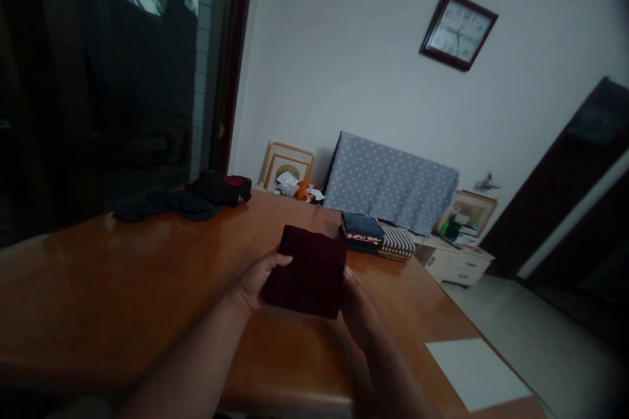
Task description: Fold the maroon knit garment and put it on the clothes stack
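Note:
A dark maroon cloth (pixel 308 272), folded into a compact square, is held above the wooden table (pixel 162 281). My left hand (pixel 258 280) grips its left edge, with the thumb on top. At the right edge, my right hand (pixel 357 304) holds it, thumb tip against the side and the other fingers mostly hidden. Just beyond the cloth, to the right, a denim folded garment (pixel 362 226) lies on a stack, beside black-and-white striped folded cloth (pixel 398 241).
Dark crumpled clothes (pixel 167 203) lie at the table's far left. A white sheet (pixel 477 373) rests near the right edge. Behind the table stand a star-patterned cloth-covered object (pixel 393 180), picture frames (pixel 289 160) and a white drawer cabinet (pixel 462 264).

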`<state>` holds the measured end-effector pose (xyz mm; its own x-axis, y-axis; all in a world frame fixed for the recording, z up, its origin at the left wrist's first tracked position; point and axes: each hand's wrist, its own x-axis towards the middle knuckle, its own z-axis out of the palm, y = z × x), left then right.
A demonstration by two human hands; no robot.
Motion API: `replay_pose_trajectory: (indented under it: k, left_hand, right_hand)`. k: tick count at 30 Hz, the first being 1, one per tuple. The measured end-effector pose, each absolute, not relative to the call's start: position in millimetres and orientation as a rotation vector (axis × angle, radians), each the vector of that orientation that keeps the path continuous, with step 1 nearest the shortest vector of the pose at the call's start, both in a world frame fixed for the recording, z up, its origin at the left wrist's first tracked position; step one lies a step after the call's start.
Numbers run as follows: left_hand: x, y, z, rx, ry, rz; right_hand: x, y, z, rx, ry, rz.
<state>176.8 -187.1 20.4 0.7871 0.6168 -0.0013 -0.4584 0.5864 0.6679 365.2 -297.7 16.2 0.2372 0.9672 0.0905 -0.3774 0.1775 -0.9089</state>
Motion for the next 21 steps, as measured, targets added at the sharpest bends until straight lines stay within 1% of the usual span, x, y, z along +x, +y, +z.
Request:
replay_pose_trajectory:
  k: [5,12,19,21]
  left_hand:
    - [176,-191,18,0.800,0.125,0.564]
    - [173,-192,18,0.846,0.079,0.557]
    - [175,-190,18,0.849,0.116,0.545]
    - [178,-189,19,0.844,0.168,0.569]
  right_hand:
    - [369,-304,37,-0.900,-0.934,1.003]
    - [369,-312,33,-0.941,-0.959,0.829]
    - [371,-301,25,-0.965,-0.937,0.863]
    - [373,-294,22,-1.021,-0.886,0.785]
